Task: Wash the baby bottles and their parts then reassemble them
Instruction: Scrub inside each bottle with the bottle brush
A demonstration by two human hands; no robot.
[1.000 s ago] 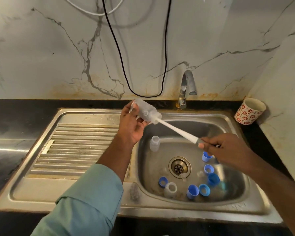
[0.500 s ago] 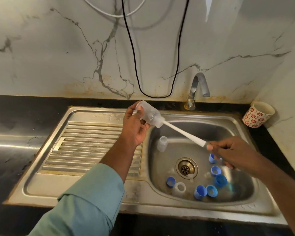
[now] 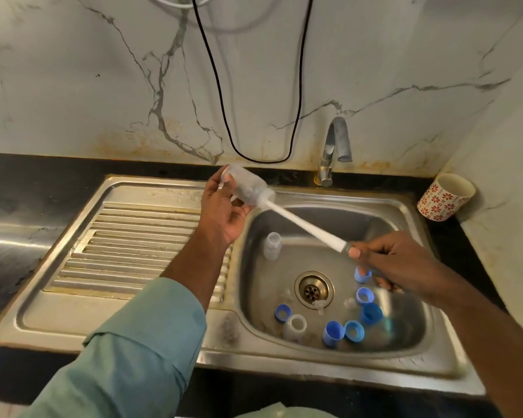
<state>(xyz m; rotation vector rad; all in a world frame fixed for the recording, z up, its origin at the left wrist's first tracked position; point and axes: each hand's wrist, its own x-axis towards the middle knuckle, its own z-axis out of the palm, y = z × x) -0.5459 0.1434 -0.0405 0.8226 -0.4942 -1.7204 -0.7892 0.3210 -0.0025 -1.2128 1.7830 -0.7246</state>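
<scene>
My left hand (image 3: pixel 224 211) grips a clear baby bottle (image 3: pixel 248 188), held on its side above the left rim of the sink basin (image 3: pixel 405 342). A white bottle brush (image 3: pixel 305 226) is pushed into the bottle's mouth, its head hidden inside. My right hand (image 3: pixel 387 260) pinches the brush's handle end over the basin. Down in the basin a second clear bottle (image 3: pixel 272 245) stands upright and a third (image 3: pixel 295 327) rests near the front. Several blue rings and caps (image 3: pixel 354 330) and a clear teat (image 3: pixel 319 306) lie around the drain (image 3: pixel 314 289).
The steel draining board (image 3: pixel 127 248) lies to the left of the basin. A tap (image 3: pixel 334 149) stands behind the sink, with no water running. A red-patterned cup (image 3: pixel 444 196) sits on the black counter at the right corner. A black cable (image 3: pixel 224 95) hangs on the marble wall.
The brush has shifted slightly inside the bottle and both hands keep their holds. The view itself has drifted, so the sink sits further right in the frame.
</scene>
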